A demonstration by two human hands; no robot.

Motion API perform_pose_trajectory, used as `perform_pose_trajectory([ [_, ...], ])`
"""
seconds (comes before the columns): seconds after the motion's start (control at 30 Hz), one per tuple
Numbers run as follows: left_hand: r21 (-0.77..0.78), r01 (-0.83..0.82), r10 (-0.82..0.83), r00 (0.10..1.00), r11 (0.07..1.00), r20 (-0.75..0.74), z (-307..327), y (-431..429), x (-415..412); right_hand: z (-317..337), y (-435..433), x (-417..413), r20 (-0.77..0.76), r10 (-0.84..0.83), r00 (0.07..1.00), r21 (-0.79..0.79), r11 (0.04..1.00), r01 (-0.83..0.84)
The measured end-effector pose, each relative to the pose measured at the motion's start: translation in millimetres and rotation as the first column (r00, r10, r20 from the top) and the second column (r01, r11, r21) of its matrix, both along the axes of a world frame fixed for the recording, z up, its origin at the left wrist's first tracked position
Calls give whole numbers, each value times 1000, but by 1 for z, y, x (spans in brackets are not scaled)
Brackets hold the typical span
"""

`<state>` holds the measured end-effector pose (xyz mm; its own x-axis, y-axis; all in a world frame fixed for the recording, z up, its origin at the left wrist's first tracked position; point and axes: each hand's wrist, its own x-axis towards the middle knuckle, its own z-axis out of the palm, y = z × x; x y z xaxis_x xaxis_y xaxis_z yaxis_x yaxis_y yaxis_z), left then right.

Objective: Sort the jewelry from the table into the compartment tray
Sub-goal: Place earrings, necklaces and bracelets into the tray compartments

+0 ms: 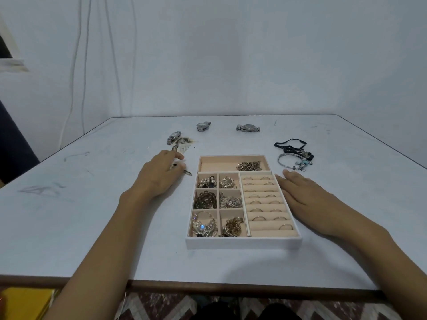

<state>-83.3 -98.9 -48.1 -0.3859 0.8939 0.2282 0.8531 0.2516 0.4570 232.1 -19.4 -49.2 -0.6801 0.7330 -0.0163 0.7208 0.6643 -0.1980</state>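
The white compartment tray (242, 242) with peach lining sits mid-table. Its long back compartment holds a pile of small bronze pieces (249, 166). Several square compartments hold clustered jewelry (205, 199), and the ring rolls (265, 204) on the right carry several rings. My left hand (158, 175) lies left of the tray's back corner, fingers curled over a thin metal piece (188, 173) whose tip sticks out toward the tray. My right hand (307, 195) rests flat on the table against the tray's right side, holding nothing.
Three watches lie at the back: one at the left (174, 136) beside loose silver pieces (184, 144), one in the middle (203, 126), one further right (248, 128). Black bracelets (292, 146) and a silver charm bangle (293, 161) lie behind my right hand. The wall stands just behind the table.
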Motion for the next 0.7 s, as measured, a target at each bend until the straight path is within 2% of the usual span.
perform_pose_trajectory([
  [0.1, -62, 15, -21, 995, 998, -93, -7, 4, 1, 3, -1, 0, 6, -3, 1000, -6, 1000, 3],
  [0.2, -99, 18, -30, 993, 995, -118, -12, 7, -1, 9, -2, -1, 17, 4, 1000, -37, 999, -3],
  [0.3, -118, 13, -28, 992, 993, -127, -14, 8, -2, 26, 10, 4, -12, 73, 997, -145, 987, -74],
  [0.33, -115, 14, -29, 991, 993, -130, -14, 8, -2, 35, 17, 7, -60, 72, 996, -196, 977, -83],
  [0.4, -103, 16, -29, 991, 995, -128, -15, 8, -3, 55, 36, 11, -285, -49, 957, -271, 962, -31],
  [0.47, -95, 18, -29, 992, 995, -126, -16, 9, -5, 67, 66, 15, -487, -246, 838, -281, 953, 116],
  [0.5, -91, 20, -31, 992, 996, -125, -16, 9, -6, 68, 83, 16, -509, -318, 800, -258, 943, 210],
  [0.57, -83, 20, -30, 992, 996, -123, -15, 10, -6, 64, 109, 15, -409, -410, 815, -247, 910, 333],
  [0.63, -76, 16, -26, 991, 997, -132, -15, 9, -6, 56, 122, 11, -281, -457, 844, -298, 877, 376],
  [0.7, -72, 16, -26, 990, 997, -141, -15, 9, -6, 50, 129, 6, -247, -494, 833, -288, 859, 424],
])
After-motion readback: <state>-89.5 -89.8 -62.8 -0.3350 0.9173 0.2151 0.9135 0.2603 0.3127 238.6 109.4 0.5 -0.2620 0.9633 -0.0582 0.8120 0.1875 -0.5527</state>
